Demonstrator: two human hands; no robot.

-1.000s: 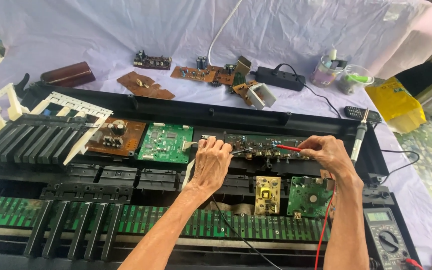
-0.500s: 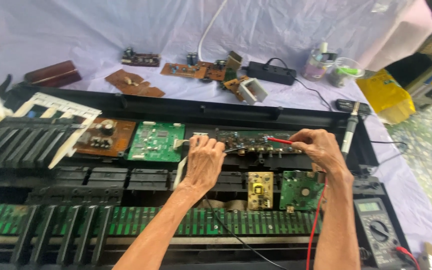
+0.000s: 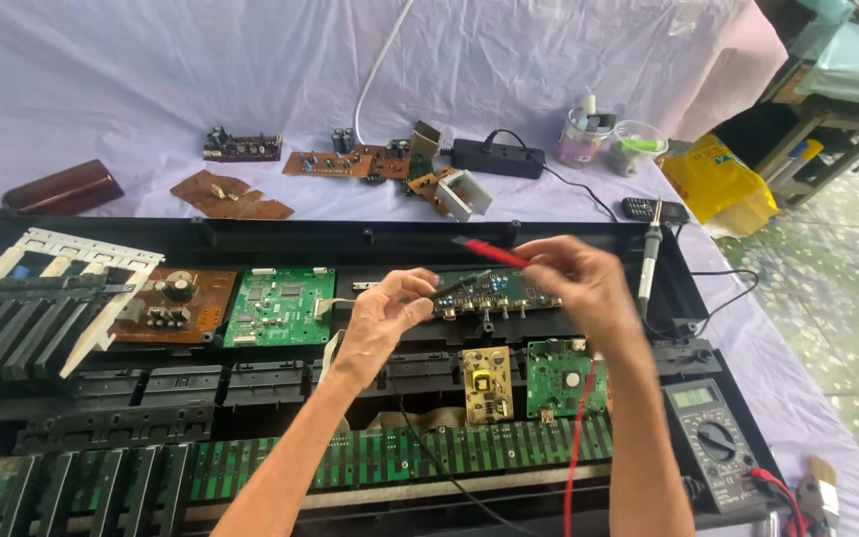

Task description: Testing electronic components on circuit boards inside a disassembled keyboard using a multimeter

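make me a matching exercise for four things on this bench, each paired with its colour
Things:
1. probe in the right hand
2. power strip
3. small power board
4. plastic bag

Colours:
a. yellow
b. red
c. black
d. tan

Pairs: 1-b, 2-c, 3-d, 4-a
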